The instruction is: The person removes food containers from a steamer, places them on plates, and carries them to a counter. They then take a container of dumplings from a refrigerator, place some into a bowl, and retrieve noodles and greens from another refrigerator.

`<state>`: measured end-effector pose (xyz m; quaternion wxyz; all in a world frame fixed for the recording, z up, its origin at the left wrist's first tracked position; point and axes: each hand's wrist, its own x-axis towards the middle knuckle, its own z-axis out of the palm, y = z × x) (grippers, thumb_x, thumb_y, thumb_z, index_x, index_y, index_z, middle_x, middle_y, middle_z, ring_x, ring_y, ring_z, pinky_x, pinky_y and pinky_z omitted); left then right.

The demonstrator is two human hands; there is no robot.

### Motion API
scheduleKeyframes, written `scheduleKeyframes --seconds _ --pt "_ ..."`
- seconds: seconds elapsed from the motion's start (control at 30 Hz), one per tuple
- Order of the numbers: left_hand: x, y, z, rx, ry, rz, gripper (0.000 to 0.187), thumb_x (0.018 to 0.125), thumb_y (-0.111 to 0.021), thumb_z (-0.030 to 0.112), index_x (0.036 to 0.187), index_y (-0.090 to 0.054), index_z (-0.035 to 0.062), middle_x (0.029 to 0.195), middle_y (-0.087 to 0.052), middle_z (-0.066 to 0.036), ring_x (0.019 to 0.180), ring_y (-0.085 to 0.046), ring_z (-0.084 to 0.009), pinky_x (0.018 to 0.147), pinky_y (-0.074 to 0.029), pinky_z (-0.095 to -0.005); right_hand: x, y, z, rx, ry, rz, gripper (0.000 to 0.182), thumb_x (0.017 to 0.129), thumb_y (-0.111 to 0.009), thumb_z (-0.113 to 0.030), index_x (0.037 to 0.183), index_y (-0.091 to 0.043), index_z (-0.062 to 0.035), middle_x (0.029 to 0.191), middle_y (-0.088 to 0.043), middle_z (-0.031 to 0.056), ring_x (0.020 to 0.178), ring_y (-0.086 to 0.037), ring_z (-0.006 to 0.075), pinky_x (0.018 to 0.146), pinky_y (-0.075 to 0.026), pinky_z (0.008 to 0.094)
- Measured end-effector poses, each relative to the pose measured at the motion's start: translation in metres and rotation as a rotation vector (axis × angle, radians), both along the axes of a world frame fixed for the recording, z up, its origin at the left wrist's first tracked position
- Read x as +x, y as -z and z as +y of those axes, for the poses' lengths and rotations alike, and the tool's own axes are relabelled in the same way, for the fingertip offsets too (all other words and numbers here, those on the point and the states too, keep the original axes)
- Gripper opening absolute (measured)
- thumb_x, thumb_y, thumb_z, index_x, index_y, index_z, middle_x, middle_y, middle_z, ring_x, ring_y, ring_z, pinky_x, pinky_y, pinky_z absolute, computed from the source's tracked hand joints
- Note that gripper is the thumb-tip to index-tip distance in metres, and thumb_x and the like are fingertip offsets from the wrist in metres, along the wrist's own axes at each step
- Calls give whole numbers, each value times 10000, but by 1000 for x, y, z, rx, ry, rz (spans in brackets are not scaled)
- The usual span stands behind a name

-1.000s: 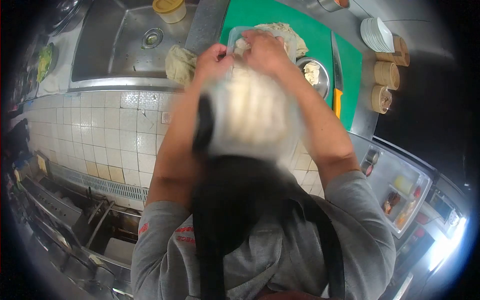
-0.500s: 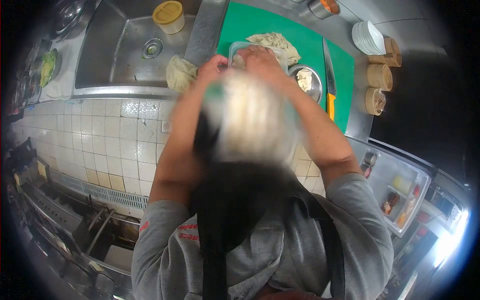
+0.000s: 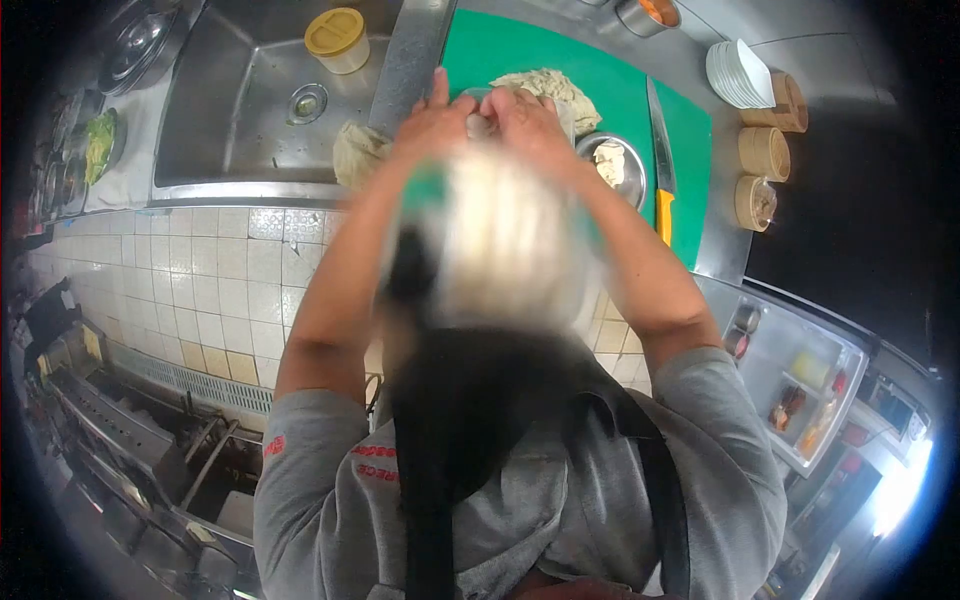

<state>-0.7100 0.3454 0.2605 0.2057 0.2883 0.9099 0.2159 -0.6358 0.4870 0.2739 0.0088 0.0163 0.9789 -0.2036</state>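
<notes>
Both hands, left hand (image 3: 432, 122) and right hand (image 3: 528, 122), close together over a clear plastic container (image 3: 482, 108) on the green cutting board (image 3: 500, 45); their fingers curl on its rim, though how firm the grip is cannot be told. The container could slip and spill its pale contents. Just right sits a steel bowl (image 3: 612, 165), beyond it a knife (image 3: 660, 150).

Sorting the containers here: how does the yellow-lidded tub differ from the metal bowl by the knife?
The yellow-lidded tub stands in the sink, closed; the metal bowl sits on the green board, open, holding pale food. The tub is plastic-looking and taller; the bowl is shiny and shallow. Both are round.
</notes>
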Motion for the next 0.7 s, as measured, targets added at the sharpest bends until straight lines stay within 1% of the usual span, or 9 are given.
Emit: scheduleKeyframes --seconds 0.07,0.27,0.33,0.4,0.47,0.53,0.57,0.6,0.7 --pt "-8 -7 5 -206 102 -27 597 762 -655 260 1335 -487 236 1570 -132 -185 1364 -323 -423 1067 -381 -462 3 3 3 -77 2 69 259 723 -651 -108 963 -555 -100 934 -653 99 1006 -567 306 877 -394 447" --pt "-20 2 14 -173 181 -99 639 728 -684 371 1327 -524 219 1578 -122 -162 1411 -188 -452 1104 -297 -532 14 -3 29 -243 23 152 236 726 -603 -28 958 -578 -60 928 -643 162 940 -594 368 831 -476 442" --pt "-23 16 22 -173 174 -76 653 724 -687 387 1334 -526 218 1575 -138 -162 1408 -178 -468 1107 -280 -546 22 -9 38 -218 81 136 260 731 -608 -38 990 -594 -64 959 -648 174 965 -600 362 850 -478 431" --pt "-21 7 27 -172 170 -52 668 720 -690 403 1340 -527 217 1573 -154 -161 1405 -167 -483 1110 -263 -561 27 -25 39 -112 155 -44 256 741 -597 -29 993 -613 -69 998 -651 174 984 -601 352 861 -478 422" --pt "-19 -5 33 -206 130 -146 700 697 -700 357 1351 -529 173 1577 -124 -171 1428 -83 -470 1120 -204 -593 28 -19 40 -102 136 -31 263 742 -590 -25 1000 -619 -68 1008 -651 173 982 -602 352 867 -477 419" --pt "-21 5 36 -197 140 -141 695 686 -709 352 1339 -543 184 1582 -120 -152 1428 -78 -473 1121 -197 -596 29 -10 42 -94 118 -15 271 743 -584 -20 1006 -625 -68 1018 -651 172 980 -603 352 873 -476 415" --pt "-23 10 36 -189 142 -139 689 675 -719 347 1328 -557 194 1587 -117 -133 1427 -72 -476 1122 -191 -599 28 -7 43 -76 101 -2 295 760 -602 -49 1055 -611 -59 1035 -641 158 978 -612 318 847 -485 398" --pt "-24 16 33 -190 143 -134 689 675 -719 347 1328 -557 194 1587 -117 -133 1427 -72 -476 1122 -191 -599 27 -5 44 -59 84 10 327 778 -620 -78 1103 -598 -51 1051 -631 144 976 -622 283 820 -493 380" --pt "-27 20 27 -76 144 -206 690 651 -776 410 1278 -604 179 1570 -158 -173 1409 -60 -516 1146 -158 -548 25 -5 50 -72 85 2 389 772 -644 -103 1156 -597 -58 1107 -608 138 1031 -609 285 851 -490 378"
